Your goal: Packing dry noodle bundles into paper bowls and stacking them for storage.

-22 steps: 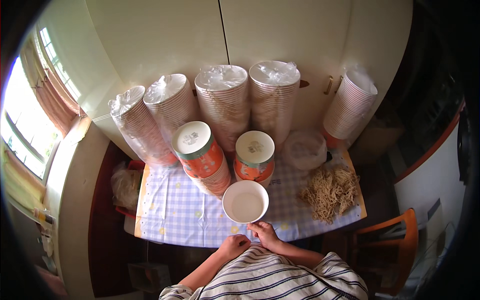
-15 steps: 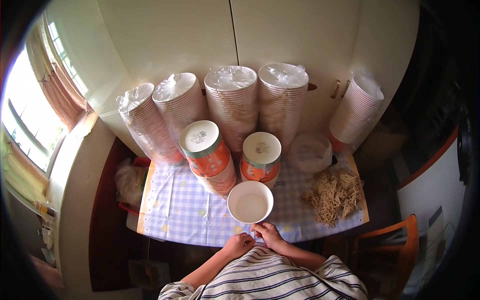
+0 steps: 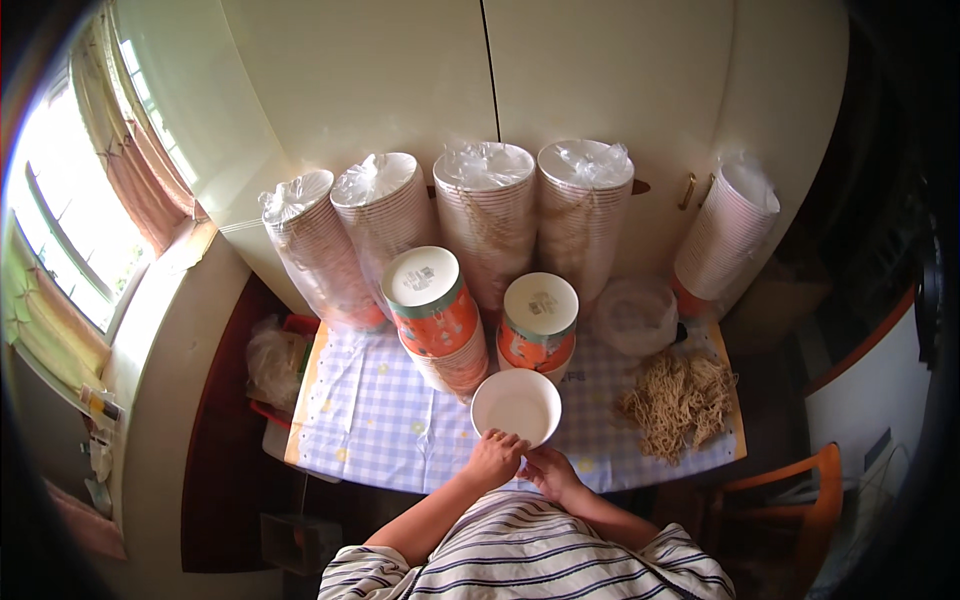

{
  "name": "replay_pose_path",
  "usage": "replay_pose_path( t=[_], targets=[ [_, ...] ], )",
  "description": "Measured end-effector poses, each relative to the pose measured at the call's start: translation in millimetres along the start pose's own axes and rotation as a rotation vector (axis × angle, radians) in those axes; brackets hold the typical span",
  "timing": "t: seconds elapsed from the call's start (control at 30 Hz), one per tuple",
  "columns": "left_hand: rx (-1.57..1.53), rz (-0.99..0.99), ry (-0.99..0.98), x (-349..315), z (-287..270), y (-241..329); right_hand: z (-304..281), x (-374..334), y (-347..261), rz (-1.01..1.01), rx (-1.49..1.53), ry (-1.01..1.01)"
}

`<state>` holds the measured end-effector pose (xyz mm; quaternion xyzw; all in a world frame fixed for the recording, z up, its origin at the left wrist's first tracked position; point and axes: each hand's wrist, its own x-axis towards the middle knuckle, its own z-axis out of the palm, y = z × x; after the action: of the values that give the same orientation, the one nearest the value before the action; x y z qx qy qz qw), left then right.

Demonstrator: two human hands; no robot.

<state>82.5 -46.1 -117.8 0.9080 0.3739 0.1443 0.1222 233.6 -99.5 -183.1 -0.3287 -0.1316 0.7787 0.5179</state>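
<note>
An empty white paper bowl [image 3: 516,404] stands on the checked tablecloth [image 3: 380,420] at the table's near edge. My left hand [image 3: 492,458] grips its near rim with curled fingers. My right hand [image 3: 549,470] rests just below the bowl, close to its rim; I cannot tell whether it touches it. Behind the bowl stand two short stacks of upside-down orange printed bowls, a taller one [image 3: 436,310] and a lower one [image 3: 538,318]. A heap of dry noodles [image 3: 680,398] lies to the right.
Several tall plastic-wrapped stacks of bowls [image 3: 487,215] line the back against cream cupboard doors, with one more stack [image 3: 722,235] leaning at the far right. A clear plastic bag [image 3: 632,316] lies by the noodles. A wooden chair [image 3: 790,490] stands lower right, a window [image 3: 60,230] left.
The view has tilted slightly. My left hand has moved up from the table edge and closed on the bowl's near rim; the bowl stays in place.
</note>
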Motion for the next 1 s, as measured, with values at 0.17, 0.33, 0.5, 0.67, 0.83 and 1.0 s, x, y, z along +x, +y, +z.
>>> replay_pose_path(
  t=[0.17, 0.33, 0.5, 0.67, 0.83, 1.0],
  targets=[
    [-0.214, -0.020, 0.096, -3.9, -3.6, 7.9, 12.0, -12.1, -20.0, -0.087, -0.372, 0.055],
    [-0.721, -0.284, 0.099, -5.1, -21.2, 19.7, 53.0, -31.3, -61.2, -0.271, -0.731, -0.015],
    [-1.234, -0.516, 0.097, -14.8, -8.7, 14.5, 60.6, -30.2, -67.4, -0.657, -1.214, 0.057],
    [-1.291, -0.647, -0.021, -26.3, -3.8, 7.1, 58.8, -31.0, -57.4, -0.699, -1.338, 0.061],
    [-1.336, -0.643, 0.075, -32.7, -1.0, 6.3, 65.1, -27.7, -53.5, -0.722, -1.394, 0.062],
    [-1.279, -0.669, 0.121, -34.1, 1.2, 5.0, 63.7, -22.1, -50.5, -0.760, -1.472, 0.030]
  ],
)
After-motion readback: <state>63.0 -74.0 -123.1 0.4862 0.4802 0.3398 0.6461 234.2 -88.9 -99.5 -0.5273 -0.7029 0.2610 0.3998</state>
